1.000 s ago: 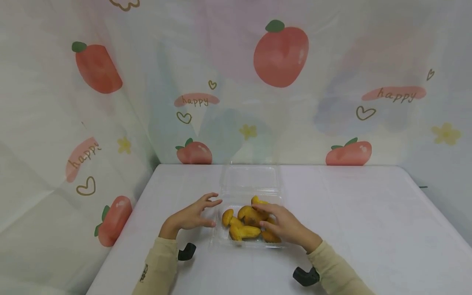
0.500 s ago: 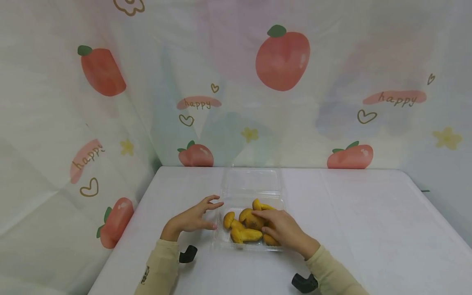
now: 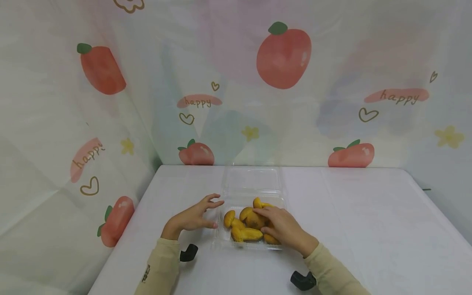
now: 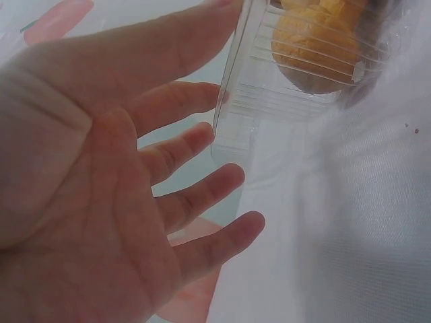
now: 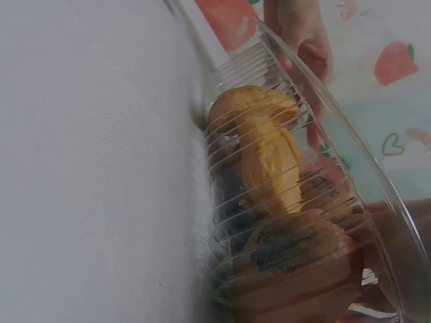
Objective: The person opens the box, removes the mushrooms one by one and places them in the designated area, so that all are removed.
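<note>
Lying in one box: five-plus mushrooms; left grip spread, empty; right grip unclear.

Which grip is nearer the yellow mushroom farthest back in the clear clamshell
Right. The right grip is over the right side of the clamshell, just in front of that mushroom; the left grip is by the clamshell's left wall, farther off.

The right hand hides part of the mushrooms; whether its fingertips grip one cannot be told. The head view's bottom edge cuts off both sleeves; the left one's mark is too small to read. The left wrist view's top edge crops the box. Specks there are too tiny to identify.
</note>
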A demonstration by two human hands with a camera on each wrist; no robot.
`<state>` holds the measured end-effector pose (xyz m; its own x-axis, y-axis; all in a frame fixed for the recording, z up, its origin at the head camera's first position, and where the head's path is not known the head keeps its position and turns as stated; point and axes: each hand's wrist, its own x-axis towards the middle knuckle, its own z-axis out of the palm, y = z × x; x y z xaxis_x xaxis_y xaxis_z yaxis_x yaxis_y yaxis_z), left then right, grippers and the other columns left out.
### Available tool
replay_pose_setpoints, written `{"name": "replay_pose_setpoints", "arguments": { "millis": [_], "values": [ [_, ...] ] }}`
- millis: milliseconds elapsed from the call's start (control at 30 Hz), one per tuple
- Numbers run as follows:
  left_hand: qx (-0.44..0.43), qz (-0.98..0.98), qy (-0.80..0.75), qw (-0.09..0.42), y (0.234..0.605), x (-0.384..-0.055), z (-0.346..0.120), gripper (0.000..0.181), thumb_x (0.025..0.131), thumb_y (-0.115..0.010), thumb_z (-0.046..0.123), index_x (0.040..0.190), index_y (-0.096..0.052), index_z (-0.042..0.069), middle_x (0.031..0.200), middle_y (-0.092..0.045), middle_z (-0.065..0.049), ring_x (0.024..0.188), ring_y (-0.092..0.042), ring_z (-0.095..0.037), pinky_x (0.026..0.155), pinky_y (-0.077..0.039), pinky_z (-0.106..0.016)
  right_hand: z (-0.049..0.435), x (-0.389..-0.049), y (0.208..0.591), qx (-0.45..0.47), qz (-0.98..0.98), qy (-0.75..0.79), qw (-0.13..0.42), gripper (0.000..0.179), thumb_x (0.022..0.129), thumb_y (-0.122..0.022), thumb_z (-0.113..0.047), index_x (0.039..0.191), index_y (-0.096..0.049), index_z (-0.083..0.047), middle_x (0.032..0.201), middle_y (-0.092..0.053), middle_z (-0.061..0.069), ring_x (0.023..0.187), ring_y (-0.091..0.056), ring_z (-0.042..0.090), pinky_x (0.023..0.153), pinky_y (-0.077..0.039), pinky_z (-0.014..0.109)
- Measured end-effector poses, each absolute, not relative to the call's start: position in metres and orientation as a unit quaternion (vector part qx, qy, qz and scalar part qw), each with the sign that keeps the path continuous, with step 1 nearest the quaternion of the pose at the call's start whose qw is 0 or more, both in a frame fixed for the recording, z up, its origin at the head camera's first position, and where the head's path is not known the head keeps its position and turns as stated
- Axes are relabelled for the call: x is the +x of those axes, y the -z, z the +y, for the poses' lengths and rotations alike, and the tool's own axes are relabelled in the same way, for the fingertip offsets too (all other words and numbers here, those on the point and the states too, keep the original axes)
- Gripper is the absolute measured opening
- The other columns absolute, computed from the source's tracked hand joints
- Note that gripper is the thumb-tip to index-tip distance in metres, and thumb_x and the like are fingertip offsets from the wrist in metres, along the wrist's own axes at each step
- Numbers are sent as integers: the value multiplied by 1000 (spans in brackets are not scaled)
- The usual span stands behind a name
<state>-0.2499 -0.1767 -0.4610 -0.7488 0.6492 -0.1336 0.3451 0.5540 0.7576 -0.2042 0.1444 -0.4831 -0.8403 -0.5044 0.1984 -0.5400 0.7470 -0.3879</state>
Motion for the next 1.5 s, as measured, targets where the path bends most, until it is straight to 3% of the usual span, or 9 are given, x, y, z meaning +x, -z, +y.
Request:
{"name": "replay_pose_setpoints", "arguments": {
  "millis": [367, 567, 767, 1033, 1267, 1500],
  "values": [
    [295, 862, -361, 200, 461, -252, -177, 74, 93, -73, 16, 156, -37, 6, 167, -17, -17, 151, -26, -45, 117, -27, -69, 148, -205, 483, 279, -922, -267, 37, 57, 86, -80, -18, 139, -59, -11, 136, -66, 12, 120, -65, 33, 100, -52, 54],
    [293, 861, -365, 202, 462, -252, -177, 74, 93, -74, 16, 157, -37, 7, 167, -17, -15, 152, -25, -44, 118, -26, -69, 152, -206, 480, 284, -895, -344, -5, 57, 93, -74, -19, 144, -50, -11, 144, -60, 14, 126, -63, 36, 103, -51, 55],
    [296, 856, -370, 205, 462, -252, -178, 75, 93, -74, 15, 157, -36, 6, 167, -15, -17, 152, -25, -44, 118, -26, -69, 151, -204, 474, 295, -859, -417, -12, 55, 98, -68, -23, 144, -41, -12, 137, -63, 21, 124, -62, 42, 101, -51, 59],
    [301, 857, -366, 201, 462, -252, -177, 75, 93, -73, 15, 156, -35, 3, 166, -16, -19, 151, -25, -46, 117, -26, -70, 151, -201, 470, 247, -848, -469, 27, 50, 98, -67, -21, 139, -40, -12, 130, -59, 16, 118, -61, 33, 98, -54, 50],
    [296, 857, -370, 202, 461, -250, -177, 74, 93, -73, 14, 156, -35, 3, 167, -16, -19, 151, -26, -45, 118, -25, -69, 161, -204, 467, 245, -806, -538, 10, 50, 99, -63, -12, 142, -36, -11, 124, -63, 21, 103, -64, 18, 84, -56, 25],
    [296, 860, -367, 197, 463, -251, -177, 74, 93, -73, 15, 156, -36, 5, 167, -17, -17, 151, -27, -44, 118, -27, -68, 172, -208, 461, 280, -789, -546, 34, 49, 101, -59, -7, 147, -41, -10, 130, -57, 25, 104, -61, 5, 84, -57, 21]
  ]
}}
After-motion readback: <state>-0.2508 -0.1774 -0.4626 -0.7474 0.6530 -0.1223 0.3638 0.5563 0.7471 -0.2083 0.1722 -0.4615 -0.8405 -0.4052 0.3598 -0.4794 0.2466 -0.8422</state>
